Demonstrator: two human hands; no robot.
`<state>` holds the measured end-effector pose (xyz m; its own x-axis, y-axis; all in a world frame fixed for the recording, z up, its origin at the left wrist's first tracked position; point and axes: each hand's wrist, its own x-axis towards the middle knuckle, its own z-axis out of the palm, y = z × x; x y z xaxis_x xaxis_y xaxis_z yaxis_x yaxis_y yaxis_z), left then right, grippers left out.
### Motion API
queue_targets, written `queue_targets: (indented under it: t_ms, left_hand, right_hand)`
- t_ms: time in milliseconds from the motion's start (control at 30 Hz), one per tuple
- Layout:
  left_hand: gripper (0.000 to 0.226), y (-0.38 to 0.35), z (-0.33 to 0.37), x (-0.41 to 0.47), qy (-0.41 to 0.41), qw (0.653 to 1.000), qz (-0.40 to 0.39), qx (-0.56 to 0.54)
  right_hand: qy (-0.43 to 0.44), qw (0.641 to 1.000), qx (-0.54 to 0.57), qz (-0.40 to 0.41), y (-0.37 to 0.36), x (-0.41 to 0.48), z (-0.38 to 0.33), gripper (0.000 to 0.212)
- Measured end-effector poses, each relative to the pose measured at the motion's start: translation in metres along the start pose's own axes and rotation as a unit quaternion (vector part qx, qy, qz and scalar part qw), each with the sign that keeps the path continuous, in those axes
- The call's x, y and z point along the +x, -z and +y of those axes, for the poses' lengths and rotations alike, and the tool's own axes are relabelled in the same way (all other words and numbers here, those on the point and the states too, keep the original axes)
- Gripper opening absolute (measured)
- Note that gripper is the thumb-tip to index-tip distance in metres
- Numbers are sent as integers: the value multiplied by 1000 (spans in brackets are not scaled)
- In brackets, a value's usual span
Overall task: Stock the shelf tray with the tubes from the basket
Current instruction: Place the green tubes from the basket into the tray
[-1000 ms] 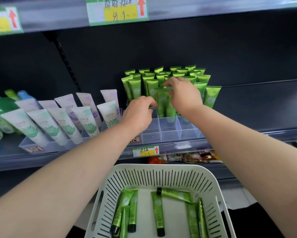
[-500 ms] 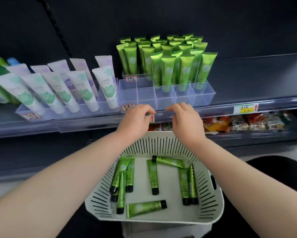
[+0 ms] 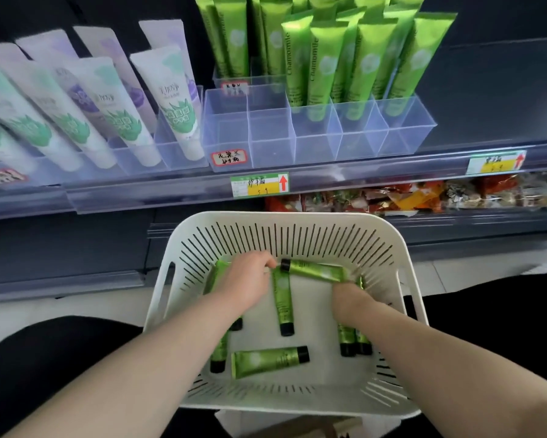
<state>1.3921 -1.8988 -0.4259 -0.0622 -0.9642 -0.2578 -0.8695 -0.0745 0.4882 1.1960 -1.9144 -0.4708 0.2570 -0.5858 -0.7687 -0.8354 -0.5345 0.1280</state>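
The white slotted basket [image 3: 401,248] sits low in the middle with several green black-capped tubes [image 3: 269,360] lying in it. My left hand [image 3: 245,286] reaches into its left side, fingers curled, fingertips pinching the crimped end of the middle tube [image 3: 283,298]. My right hand [image 3: 349,300] is over the right pair of tubes [image 3: 348,341], fingers curled down on their upper ends beside a crosswise tube [image 3: 316,272]. Above, the clear compartment tray [image 3: 272,137] holds standing green tubes [image 3: 322,58] in its back rows; its front compartments hold none.
White and purple tubes [image 3: 174,99] lean in a clear tray on the left of the shelf. A price-tag rail [image 3: 259,184] runs along the shelf edge. Snack packets [image 3: 408,197] lie on the lower shelf behind the basket. Dark trouser legs flank the basket.
Both hands came down from the tray, past the basket's far rim, into the basket and closed on tubes. The camera tilted down and moved closer.
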Motion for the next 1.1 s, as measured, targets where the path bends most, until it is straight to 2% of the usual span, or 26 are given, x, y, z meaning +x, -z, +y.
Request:
queue_targets:
  t_ms: [67, 167, 267, 367, 467, 533, 700, 867, 967, 1100]
  left_hand:
    - [22, -7, -9, 2, 11, 1000, -10, -4]
    - [22, -15, -21, 8, 35, 999, -20, 0]
    - [23, -27, -29, 14, 60, 997, -41, -3]
    - [24, -40, -31, 14, 71, 995, -63, -4]
    - [25, -50, -33, 9, 72, 994, -79, -11]
    - [25, -53, -34, 7, 73, 994, -84, -12]
    - [25, -56, -32, 13, 104, 991, -82, 1]
    - [22, -68, -15, 36, 171, 982, -78, 33]
    - [39, -79, 1, 47, 220, 973, -69, 17]
    - [55, -93, 7, 51, 261, 965, -33, -3]
  right_hand:
    - [12, 999, -41, -17, -9, 8, -8, 29]
    - [-27, 996, 81, 31, -16, 16, -21, 30]
    - [-31, 978, 192, 78, -24, 21, -27, 44]
    - [-54, 971, 214, 97, -30, 24, -30, 55]
    - [-66, 965, 241, 81, -35, 26, -35, 61]
    - [-55, 965, 246, 69, -34, 24, -37, 57]
    - [-36, 966, 235, 102, -18, 20, -23, 31]
    - [-22, 951, 265, 156, 18, 3, -4, 26]
    - [-6, 935, 289, 207, 29, -9, 10, 27]
    - [3, 925, 306, 224, 31, -16, 20, 33]
